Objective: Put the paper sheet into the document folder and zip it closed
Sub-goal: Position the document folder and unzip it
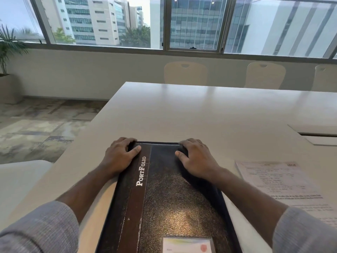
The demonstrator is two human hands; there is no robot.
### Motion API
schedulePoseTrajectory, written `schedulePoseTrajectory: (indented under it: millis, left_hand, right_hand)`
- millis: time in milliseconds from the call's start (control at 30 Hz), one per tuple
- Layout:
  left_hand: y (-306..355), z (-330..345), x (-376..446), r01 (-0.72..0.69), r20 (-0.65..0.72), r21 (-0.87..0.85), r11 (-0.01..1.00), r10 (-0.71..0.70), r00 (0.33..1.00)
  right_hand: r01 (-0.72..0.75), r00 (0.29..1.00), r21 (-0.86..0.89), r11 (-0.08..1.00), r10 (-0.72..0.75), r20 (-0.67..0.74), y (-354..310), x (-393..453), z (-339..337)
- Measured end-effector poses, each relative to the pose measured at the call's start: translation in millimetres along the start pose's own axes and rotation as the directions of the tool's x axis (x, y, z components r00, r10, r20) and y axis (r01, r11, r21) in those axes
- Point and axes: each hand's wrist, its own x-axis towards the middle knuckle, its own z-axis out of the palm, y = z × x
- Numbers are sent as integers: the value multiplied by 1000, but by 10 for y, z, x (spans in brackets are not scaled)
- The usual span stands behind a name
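Note:
A dark leather document folder (169, 201) marked "PortFolio", with a brown strip down its left side, lies closed on the white table (209, 115) in front of me. My left hand (120, 155) grips its far left corner, thumb on the cover and fingers curled over the edge. My right hand (195, 157) holds the far right corner the same way. A printed paper sheet (279, 181) lies flat on the table to the right of the folder, apart from it. A card window (187, 245) sits at the folder's near end.
A recessed cable hatch (317, 135) is set in the table at the right. Cream chairs (186, 73) stand along the far side. The table's left edge drops to patterned carpet (36, 128). A potted plant (9, 52) stands at far left below the windows.

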Motion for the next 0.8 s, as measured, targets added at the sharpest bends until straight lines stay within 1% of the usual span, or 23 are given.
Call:
schedulePoseTrajectory:
  millis: [133,267,433,533,600,700,800]
  left_hand:
    - [-17,21,0,-30,-37,-18,999,29,999]
    - [-21,18,-7,-47,-44,-15,999,46,998]
    - [-25,43,-6,-37,-63,-9,999,36,997]
    - [-31,54,-8,-9,-108,-11,1000,8,994]
    - [-39,58,-6,-4,-113,-18,1000,2,994]
    - [-55,67,-2,-13,-116,-52,999,7,993]
    - [-61,66,-8,14,-159,-98,995,-29,987]
  right_hand:
    - [-9,999,16,1000,9,36,-149,277,86]
    - [-59,990,69,996,50,133,-350,591,194]
    - [-136,962,142,980,97,257,-597,880,357]
    - [-182,953,177,967,130,273,-720,1000,468]
    - [-207,947,179,962,151,283,-790,1073,538]
    - [-237,937,166,957,180,300,-897,1159,623]
    - [-277,924,188,942,208,319,-1008,1225,678]
